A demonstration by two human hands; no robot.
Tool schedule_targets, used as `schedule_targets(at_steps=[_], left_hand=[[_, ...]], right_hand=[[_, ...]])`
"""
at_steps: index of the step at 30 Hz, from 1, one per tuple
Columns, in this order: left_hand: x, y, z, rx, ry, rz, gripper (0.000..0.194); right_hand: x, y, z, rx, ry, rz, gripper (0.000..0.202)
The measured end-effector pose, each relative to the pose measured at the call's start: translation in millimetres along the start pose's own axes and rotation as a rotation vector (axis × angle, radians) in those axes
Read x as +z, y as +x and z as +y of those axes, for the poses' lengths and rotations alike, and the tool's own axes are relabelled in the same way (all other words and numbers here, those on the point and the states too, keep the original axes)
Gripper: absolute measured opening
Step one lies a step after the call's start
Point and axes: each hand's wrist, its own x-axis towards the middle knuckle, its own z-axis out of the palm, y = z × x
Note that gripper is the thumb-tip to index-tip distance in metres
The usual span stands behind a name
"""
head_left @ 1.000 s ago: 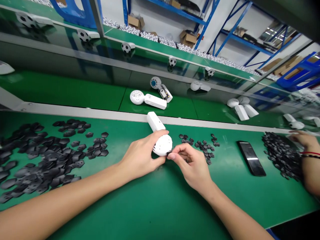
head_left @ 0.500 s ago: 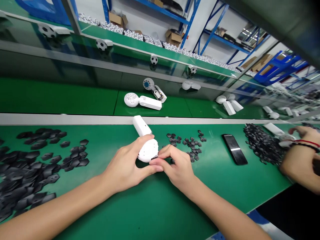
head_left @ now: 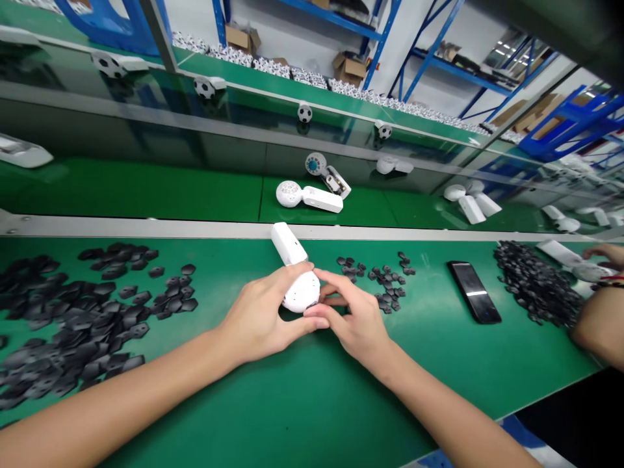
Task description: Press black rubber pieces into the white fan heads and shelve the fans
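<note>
My left hand (head_left: 266, 309) is wrapped around the round head of a white plastic housing (head_left: 301, 292), whose blocky handle slants up and left to the metal strip. Small dark holes dot the head. My right hand (head_left: 353, 315) is closed at the head's lower right edge, its index finger high on the side and its thumb low. A small black plastic piece (head_left: 312, 305) shows by the thumb, against the head; its outline is mostly hidden. Small black pieces (head_left: 387, 279) lie just right of my right hand, and a pile of larger black pentagon pieces (head_left: 88, 331) spreads left.
A black phone (head_left: 474, 292) lies to the right. Beyond it are a heap of black pieces (head_left: 533, 283) and a co-worker's arm (head_left: 602, 318). Behind the metal strip (head_left: 219, 229), white housings (head_left: 322, 199) rest on a green belt (head_left: 195, 195). Football-patterned units line the shelf above.
My view has shifted, so the scene sits further right. My right index finger has moved up along the head's side, and the black piece now sits against its edge. The co-worker's hand has drawn rightward.
</note>
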Motion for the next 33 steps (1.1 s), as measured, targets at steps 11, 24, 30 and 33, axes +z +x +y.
schedule_targets(at_steps=[11,24,30,33], left_hand=[[-16.2,8,2,-0.066,-0.100,-0.020,0.051],[-9.8,10,-7,-0.125,-0.205,0.058,0.056],[-9.0,10,-4,-0.084,-0.231,0.063,0.052],[-4.2,8,-4,-0.040,-0.261,0.077,0.048]], right_hand=[[-98,29,14,0.213,-0.520,-0.010,0.029],[-103,35,42,0.219,-0.879,-0.190,0.033],[-97,32,23,0.278,-0.287,-0.069,0.036],[-76,26,5,0.358,-0.008,-0.105,0.037]])
